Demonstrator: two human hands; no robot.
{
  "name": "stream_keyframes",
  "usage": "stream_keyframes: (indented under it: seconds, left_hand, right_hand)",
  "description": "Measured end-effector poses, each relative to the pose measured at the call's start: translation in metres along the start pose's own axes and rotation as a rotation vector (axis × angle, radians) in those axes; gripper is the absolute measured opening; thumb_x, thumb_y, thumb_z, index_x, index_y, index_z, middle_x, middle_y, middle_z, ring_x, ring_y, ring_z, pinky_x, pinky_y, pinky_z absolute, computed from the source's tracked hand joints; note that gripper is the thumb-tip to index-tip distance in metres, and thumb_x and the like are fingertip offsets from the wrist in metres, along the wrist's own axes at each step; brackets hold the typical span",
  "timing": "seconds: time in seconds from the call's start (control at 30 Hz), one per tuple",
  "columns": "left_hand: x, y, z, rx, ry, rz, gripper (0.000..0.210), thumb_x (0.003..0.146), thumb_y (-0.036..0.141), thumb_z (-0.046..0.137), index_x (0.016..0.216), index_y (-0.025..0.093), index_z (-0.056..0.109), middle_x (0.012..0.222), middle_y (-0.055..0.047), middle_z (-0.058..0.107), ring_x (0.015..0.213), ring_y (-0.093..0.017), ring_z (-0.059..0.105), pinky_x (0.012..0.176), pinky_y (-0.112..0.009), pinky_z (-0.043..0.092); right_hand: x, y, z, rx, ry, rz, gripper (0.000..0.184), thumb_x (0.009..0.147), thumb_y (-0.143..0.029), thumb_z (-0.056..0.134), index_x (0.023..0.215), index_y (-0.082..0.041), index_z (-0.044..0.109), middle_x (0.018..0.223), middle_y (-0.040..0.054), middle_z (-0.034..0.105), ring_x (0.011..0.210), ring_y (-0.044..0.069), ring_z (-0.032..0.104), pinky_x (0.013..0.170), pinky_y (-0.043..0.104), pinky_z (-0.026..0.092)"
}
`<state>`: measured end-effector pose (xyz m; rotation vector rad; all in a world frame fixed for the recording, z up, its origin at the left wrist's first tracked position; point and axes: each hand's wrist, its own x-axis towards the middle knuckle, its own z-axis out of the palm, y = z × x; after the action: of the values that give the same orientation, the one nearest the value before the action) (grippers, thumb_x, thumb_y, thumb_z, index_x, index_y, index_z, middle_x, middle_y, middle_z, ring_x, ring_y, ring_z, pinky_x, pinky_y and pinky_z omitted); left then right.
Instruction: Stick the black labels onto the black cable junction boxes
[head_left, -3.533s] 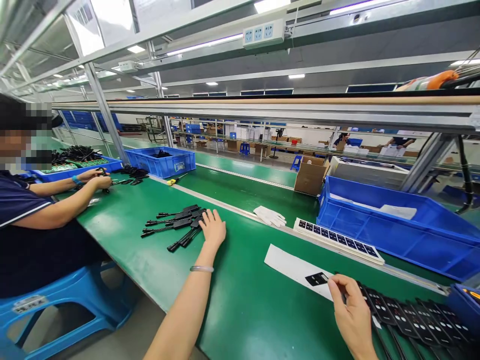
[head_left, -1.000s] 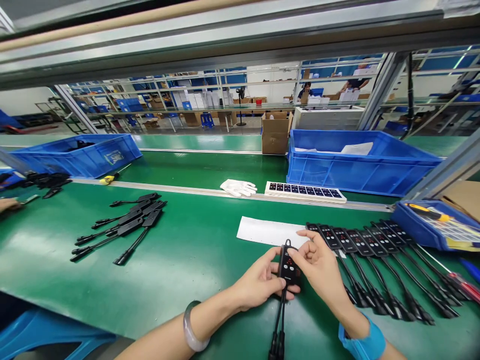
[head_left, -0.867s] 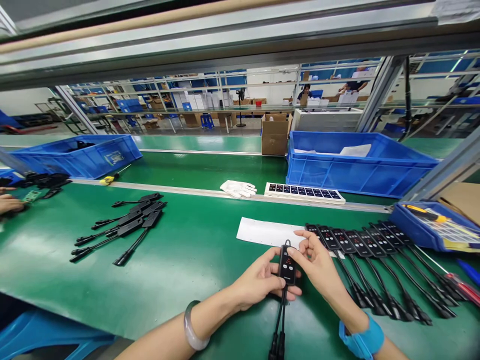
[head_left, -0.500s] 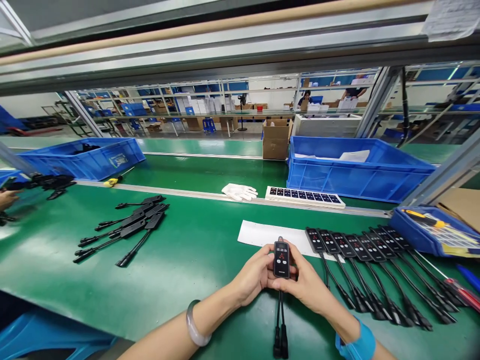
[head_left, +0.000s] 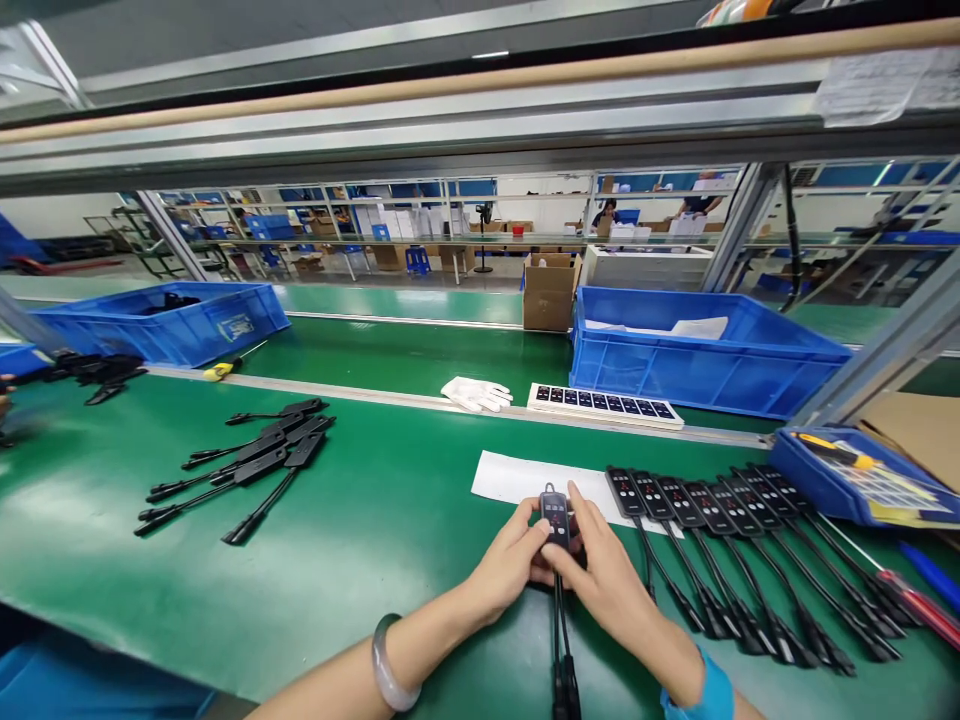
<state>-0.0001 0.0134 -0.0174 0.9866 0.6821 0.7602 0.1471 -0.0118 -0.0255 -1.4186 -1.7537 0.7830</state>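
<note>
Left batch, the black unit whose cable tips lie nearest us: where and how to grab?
I'd pinch the body of that black unit across its long edges, from above and the right. Green tabletop shows on that side; other units crowd its left and far sides. The body is flat and broad; its thin cables trail near-left and would probably flex.

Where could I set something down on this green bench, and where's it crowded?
The widest bare patch of green tabletop lies between the plain black cabled units and the left hand holding a controller. Another lies behind the white glove, towards the cardboard box. The right is crowded: an overlapping row of similar controllers, a blue tray, a red-handled screwdriver.
</note>
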Motion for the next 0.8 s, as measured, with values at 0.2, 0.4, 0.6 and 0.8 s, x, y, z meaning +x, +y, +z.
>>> stream_keyframes:
  seconds: [0.2,0.4,0.6,0.8]
  left_hand:
    - [0.004,0.002,-0.007,0.121,-0.034,0.05,0.063,0.085,0.058,0.05,0.134,0.02,0.042,0.095,-0.009,0.066,0.075,-0.019,0.065,0.072,-0.034,0.052]
    - [0.0,0.008,-0.013,0.747,0.019,0.336,0.046,0.088,0.027,0.051,0.134,0.019,0.047,0.113,-0.011,0.064,0.09,-0.021,0.061,0.083,-0.034,0.049]
    - [-0.016,0.016,-0.009,1.064,-0.346,0.449,0.051,0.083,0.025,0.061,0.133,0.024,0.049,0.144,-0.013,0.041,0.135,-0.029,0.034,0.113,-0.046,0.023]
    - [-0.017,0.015,-0.01,1.169,-0.488,0.417,0.062,0.081,0.034,0.066,0.137,0.021,0.044,0.147,-0.016,0.033,0.138,-0.031,0.026,0.116,-0.051,0.012]
  right_hand:
    - [0.012,0.003,-0.007,-0.273,0.013,-0.113,0.059,0.081,-0.029,0.051,0.136,-0.014,0.034,0.129,0.0144,0.046,0.12,0.026,0.044,0.103,0.042,0.038]
    - [0.041,-0.001,-0.039,-0.832,-0.034,0.059,0.053,0.073,-0.019,0.053,0.124,-0.005,0.049,0.122,0.0219,0.049,0.112,0.038,0.042,0.09,0.052,0.037]
    - [0.081,-0.011,-0.05,-0.921,-0.216,0.083,0.047,0.072,-0.008,0.052,0.119,-0.01,0.055,0.117,0.0183,0.053,0.108,0.032,0.047,0.083,0.041,0.041]
    - [0.124,-0.015,-0.051,-0.889,-0.451,0.137,0.049,0.047,-0.012,0.08,0.094,-0.015,0.065,0.1,0.0098,0.062,0.088,0.024,0.058,0.064,0.027,0.042]
